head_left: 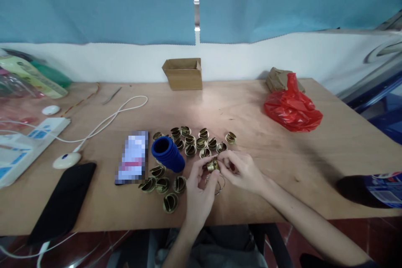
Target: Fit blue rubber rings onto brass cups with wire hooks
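Observation:
Both my hands meet at the table's front middle, pinching one small brass round part between their fingertips. My left hand holds it from below and the left, my right hand from the right. Thin wire rings lie under my hands. Several more brass parts are scattered just behind my hands, and others lie to the left front. A blue ribbed rubber sleeve lies on its side among them.
A blurred card and a black phone lie to the left, beside a white power strip, its cable and switch. A small cardboard box stands at the back, a red plastic bag at right.

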Demonstrator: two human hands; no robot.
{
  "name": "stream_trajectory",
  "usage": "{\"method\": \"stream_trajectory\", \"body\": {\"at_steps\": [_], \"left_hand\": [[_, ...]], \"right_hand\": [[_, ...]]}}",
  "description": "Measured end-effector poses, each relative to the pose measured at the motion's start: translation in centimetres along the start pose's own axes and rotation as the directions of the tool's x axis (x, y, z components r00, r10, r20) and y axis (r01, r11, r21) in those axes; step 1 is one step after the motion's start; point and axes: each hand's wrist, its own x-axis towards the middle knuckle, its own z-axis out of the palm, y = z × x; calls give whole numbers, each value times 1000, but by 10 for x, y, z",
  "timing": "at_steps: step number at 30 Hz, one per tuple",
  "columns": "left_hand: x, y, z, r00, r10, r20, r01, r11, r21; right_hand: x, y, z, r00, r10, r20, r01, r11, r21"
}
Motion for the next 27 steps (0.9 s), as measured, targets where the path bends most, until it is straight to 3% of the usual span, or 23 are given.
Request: {"method": "stream_trajectory", "body": {"at_steps": [3, 6, 9, 12, 19, 27], "left_hand": [[1, 0, 0, 1000, 6, -7, -6, 1000, -4], [1, -1, -1, 999, 27, 25, -27, 999, 19], [-1, -3, -2, 997, 44, 61, -48, 997, 54], [-2, -5, -2, 997, 41, 65, -46, 996, 73], [-3, -5, -1, 995, 82, 48, -87, 991, 104], [-3, -2, 2, 990, 142, -9, -140, 981, 137]], "right_hand": [[3, -2, -5, 983, 149, 111, -167, 972, 168], [6, -4, -10, 921, 270, 282, -355, 880, 316], [8, -3, -13, 857, 291, 425, -475, 766, 434], [9, -1, -14, 823, 267, 502, -523, 701, 484], [7, 5, -5, 822, 273, 500, -527, 697, 486], [7, 6, 1, 811, 352, 467, -583, 551, 597]]}}
